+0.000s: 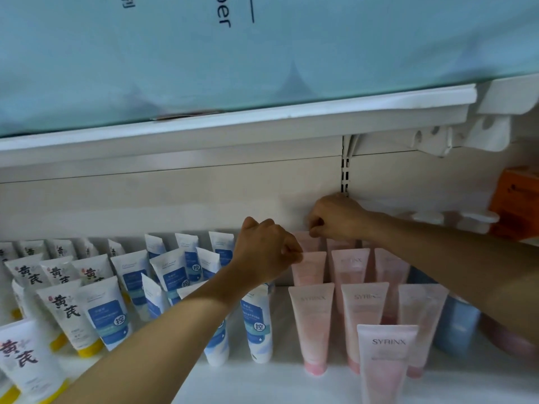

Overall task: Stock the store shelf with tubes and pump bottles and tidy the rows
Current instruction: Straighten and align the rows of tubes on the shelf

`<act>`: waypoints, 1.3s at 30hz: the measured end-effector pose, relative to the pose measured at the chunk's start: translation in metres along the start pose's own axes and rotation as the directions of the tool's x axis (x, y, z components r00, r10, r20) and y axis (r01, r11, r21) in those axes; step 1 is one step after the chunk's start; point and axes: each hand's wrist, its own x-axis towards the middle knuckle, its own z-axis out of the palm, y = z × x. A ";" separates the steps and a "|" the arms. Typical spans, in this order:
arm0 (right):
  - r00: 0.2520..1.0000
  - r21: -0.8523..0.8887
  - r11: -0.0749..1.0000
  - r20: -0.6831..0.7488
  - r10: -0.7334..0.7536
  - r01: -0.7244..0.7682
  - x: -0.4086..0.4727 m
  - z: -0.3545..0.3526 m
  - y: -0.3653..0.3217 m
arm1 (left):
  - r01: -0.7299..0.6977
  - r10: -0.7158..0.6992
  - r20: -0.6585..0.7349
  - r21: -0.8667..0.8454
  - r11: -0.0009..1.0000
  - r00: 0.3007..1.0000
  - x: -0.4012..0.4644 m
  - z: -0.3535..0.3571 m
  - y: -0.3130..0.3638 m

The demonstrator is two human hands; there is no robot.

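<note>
Pink tubes marked SYRINX stand cap-down in rows on the white shelf [280, 383]. My left hand [267, 252] pinches the top edge of a pink tube in the second row [309, 271]. My right hand [335, 218] reaches further back and pinches the top of a pink tube in the back row [338, 244], mostly hidden by the hand. A nearer pink tube [383, 363] stands alone at the front. To the left stand white tubes with blue labels [108, 319] and white tubes with yellow caps [67, 313].
A white upper shelf rail [233, 123] overhangs the row, under a pale blue banner [262, 48]. At the right sit a blue bottle [458, 325], white pump tops [478, 218] and an orange box [516, 205].
</note>
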 end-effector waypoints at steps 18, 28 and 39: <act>0.997 0.102 0.994 -0.064 0.038 -0.031 -0.008 -0.007 0.001 | 0.089 -0.083 0.042 -0.159 0.983 0.996 -0.004 -0.008 -0.007; 0.986 0.331 0.942 -0.168 -0.002 0.059 -0.045 -0.024 0.001 | 0.160 -0.273 -0.087 -0.628 0.762 0.958 -0.034 -0.027 -0.022; 0.980 0.393 0.907 -0.178 -0.086 0.151 -0.071 -0.037 -0.006 | 0.275 -0.439 -0.052 -0.710 0.648 0.897 -0.067 -0.052 -0.025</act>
